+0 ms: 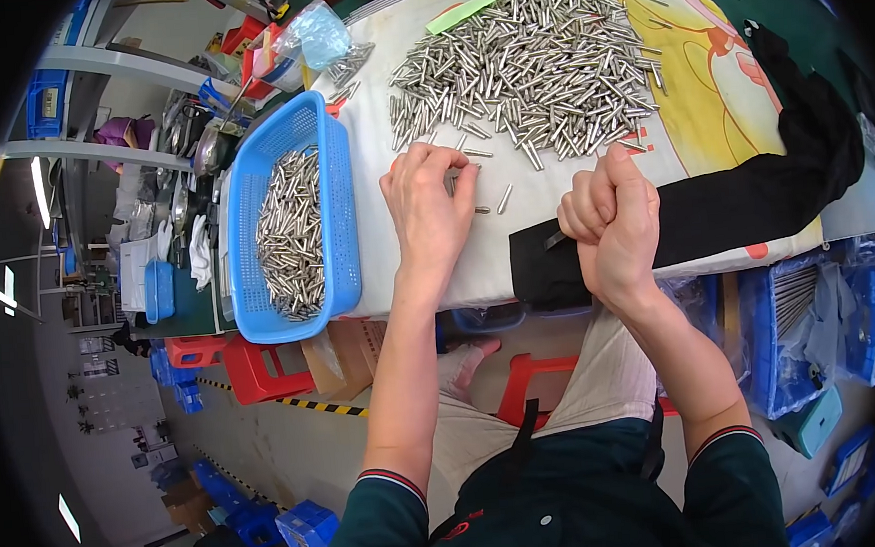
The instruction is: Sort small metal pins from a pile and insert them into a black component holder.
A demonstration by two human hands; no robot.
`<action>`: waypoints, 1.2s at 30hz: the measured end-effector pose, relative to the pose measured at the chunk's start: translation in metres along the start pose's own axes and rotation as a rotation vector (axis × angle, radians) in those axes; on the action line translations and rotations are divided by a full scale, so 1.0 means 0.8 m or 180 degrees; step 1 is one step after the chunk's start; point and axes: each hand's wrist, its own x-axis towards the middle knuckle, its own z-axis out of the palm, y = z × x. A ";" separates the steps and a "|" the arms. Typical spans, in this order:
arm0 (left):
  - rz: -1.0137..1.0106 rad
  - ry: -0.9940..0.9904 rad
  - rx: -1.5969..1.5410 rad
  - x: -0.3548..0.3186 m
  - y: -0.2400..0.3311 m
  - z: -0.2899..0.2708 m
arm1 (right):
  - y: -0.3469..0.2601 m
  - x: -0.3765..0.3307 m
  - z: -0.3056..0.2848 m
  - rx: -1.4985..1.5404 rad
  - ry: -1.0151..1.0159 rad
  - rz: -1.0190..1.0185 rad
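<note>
My left hand (429, 209) rests on the white table cover, fingers curled over a few small metal pins (462, 179) at the near edge of a large pile of silver pins (530, 62). My right hand (609, 218) is closed in a fist above a black cloth (734, 205), with a thin metal piece (554, 239) poking out at its lower left. A single loose pin (504, 199) lies between the two hands. A blue plastic basket (340, 229) to the left holds several more pins (290, 232).
A clear plastic bag (318, 35) and a green strip (462, 13) lie at the far side of the table. Red stools (258, 370) stand under the table. Blue crates (811, 326) with wrapped parts sit at the right. Shelving (97, 104) runs along the left.
</note>
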 end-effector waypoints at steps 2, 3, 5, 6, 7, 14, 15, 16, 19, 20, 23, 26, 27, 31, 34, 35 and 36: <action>0.0002 0.0030 0.0048 0.004 -0.004 0.004 | 0.000 0.001 0.000 0.0003 -0.0028 -0.0009; 0.0006 0.0051 0.0094 0.007 -0.006 0.006 | 0.000 0.001 -0.001 0.0018 -0.0025 -0.0004; -0.0059 0.0029 0.0024 0.017 -0.005 0.010 | -0.001 0.001 -0.002 0.0028 -0.0024 -0.0004; -0.0124 0.0001 -0.0045 0.022 -0.003 0.011 | -0.001 0.001 -0.002 0.0043 -0.0047 -0.0002; -0.0124 0.0007 -0.0044 0.027 -0.001 0.010 | -0.001 0.001 -0.002 0.0060 -0.0068 0.0003; -0.0607 -0.0302 0.0432 0.054 0.006 0.022 | 0.001 0.001 -0.008 0.0077 -0.0100 -0.0020; -0.0564 -0.0369 0.0458 0.055 0.007 0.023 | 0.000 0.001 -0.008 -0.0001 -0.0061 0.0013; -0.0570 -0.0371 0.0471 0.055 0.004 0.022 | 0.000 0.001 -0.007 -0.0069 -0.0029 0.0053; -0.0087 -0.0248 0.0078 0.053 -0.008 0.020 | -0.001 0.001 -0.008 -0.0046 -0.0051 0.0088; 0.0060 -0.0304 -0.0079 0.054 -0.012 0.018 | -0.001 0.001 -0.009 -0.0034 -0.0033 0.0084; 0.0227 -0.0409 -0.0335 0.056 -0.017 0.015 | 0.000 0.002 -0.012 -0.0011 -0.0033 0.0071; 0.0257 -0.0487 -0.0447 0.057 -0.020 0.013 | 0.000 0.001 -0.013 0.0246 -0.0058 0.0069; 0.0269 -0.0518 -0.0460 0.057 -0.021 0.012 | -0.001 0.001 -0.013 0.0274 -0.0040 0.0100; 0.0229 -0.0560 -0.0395 0.056 -0.019 0.013 | -0.002 0.001 -0.014 0.0278 -0.0047 0.0129; 0.0503 -0.0416 -0.0179 0.053 -0.016 0.011 | -0.003 0.000 -0.015 0.0289 -0.0014 0.0159; 0.0645 -0.0327 -0.0043 0.052 -0.013 0.011 | -0.003 -0.001 -0.015 0.0286 -0.0008 0.0162; 0.0785 -0.0236 0.0091 0.051 -0.011 0.011 | -0.003 -0.001 -0.015 0.0273 -0.0006 0.0163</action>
